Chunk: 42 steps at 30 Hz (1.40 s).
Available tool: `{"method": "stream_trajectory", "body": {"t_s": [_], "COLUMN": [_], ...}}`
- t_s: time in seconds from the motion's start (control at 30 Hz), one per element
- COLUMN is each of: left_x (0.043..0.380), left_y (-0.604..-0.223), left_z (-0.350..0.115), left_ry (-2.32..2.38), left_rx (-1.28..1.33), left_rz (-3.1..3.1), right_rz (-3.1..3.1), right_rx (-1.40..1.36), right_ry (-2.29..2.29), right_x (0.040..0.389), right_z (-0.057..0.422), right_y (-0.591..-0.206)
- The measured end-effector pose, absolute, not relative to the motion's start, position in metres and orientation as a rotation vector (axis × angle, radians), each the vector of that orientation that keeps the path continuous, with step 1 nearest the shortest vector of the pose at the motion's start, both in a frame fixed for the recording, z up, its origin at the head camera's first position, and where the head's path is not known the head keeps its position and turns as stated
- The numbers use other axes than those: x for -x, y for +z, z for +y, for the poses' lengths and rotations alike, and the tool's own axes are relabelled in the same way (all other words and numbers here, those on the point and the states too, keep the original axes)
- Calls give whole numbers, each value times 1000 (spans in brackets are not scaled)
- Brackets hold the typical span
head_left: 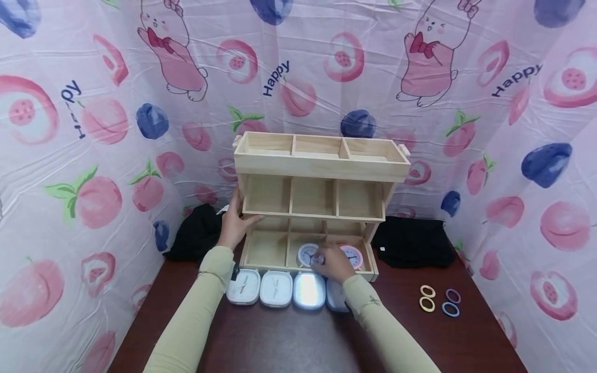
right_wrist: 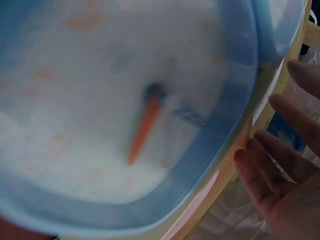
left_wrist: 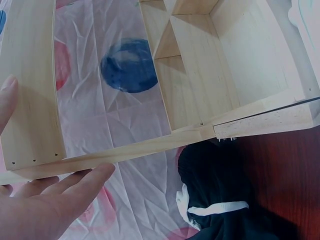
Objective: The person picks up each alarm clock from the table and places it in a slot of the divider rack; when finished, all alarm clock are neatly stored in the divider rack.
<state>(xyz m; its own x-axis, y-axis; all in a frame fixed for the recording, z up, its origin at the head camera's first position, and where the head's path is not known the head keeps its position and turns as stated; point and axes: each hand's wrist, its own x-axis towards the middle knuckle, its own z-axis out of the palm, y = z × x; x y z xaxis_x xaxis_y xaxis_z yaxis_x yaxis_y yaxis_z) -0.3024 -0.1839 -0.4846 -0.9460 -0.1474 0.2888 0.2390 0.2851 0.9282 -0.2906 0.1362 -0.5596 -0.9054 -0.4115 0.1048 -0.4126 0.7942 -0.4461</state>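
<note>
My left hand (head_left: 235,223) steadies the left side of a tiered wooden rack (head_left: 322,169). In the left wrist view its fingers (left_wrist: 95,182) lie straight along the side board, the thumb at the front board. My right hand (head_left: 335,263), blurred, is over the rack's lowest tier, its fingertips at the right edge of a round white clock (head_left: 307,254) in the middle compartment. A round pink clock (head_left: 352,257) is in the right compartment, partly behind that hand. The right wrist view shows loosely bent fingers (right_wrist: 257,180) beside a square blue-rimmed clock (right_wrist: 100,115); the thumb is hidden.
Several square clocks (head_left: 276,289) lie in a row before the rack, the rightmost partly under my right forearm. Yellow (head_left: 427,304), blue (head_left: 450,309) and purple rings lie at the right. Black cloth bundles (head_left: 412,242) flank the rack. A printed curtain surrounds the dark table.
</note>
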Motion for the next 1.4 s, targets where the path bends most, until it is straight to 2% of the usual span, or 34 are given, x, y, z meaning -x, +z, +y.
{"method": "stream_trajectory", "body": {"t_s": [0.47, 0.73, 1.4], "left_x": [301, 300, 301], "left_y": [-484, -484, -483], "left_z": [-185, -185, -185], "left_ry": [-1699, -1693, -1666], "left_rx": [100, 83, 85], "left_rz": [-2252, -2263, -2276], "right_rz": [-2818, -2754, -3187], "right_rx": [-758, -855, -614], "right_ry": [509, 416, 541], "right_x": [231, 212, 180], "right_z": [184, 201, 230], "right_y": [-566, -574, -570]}}
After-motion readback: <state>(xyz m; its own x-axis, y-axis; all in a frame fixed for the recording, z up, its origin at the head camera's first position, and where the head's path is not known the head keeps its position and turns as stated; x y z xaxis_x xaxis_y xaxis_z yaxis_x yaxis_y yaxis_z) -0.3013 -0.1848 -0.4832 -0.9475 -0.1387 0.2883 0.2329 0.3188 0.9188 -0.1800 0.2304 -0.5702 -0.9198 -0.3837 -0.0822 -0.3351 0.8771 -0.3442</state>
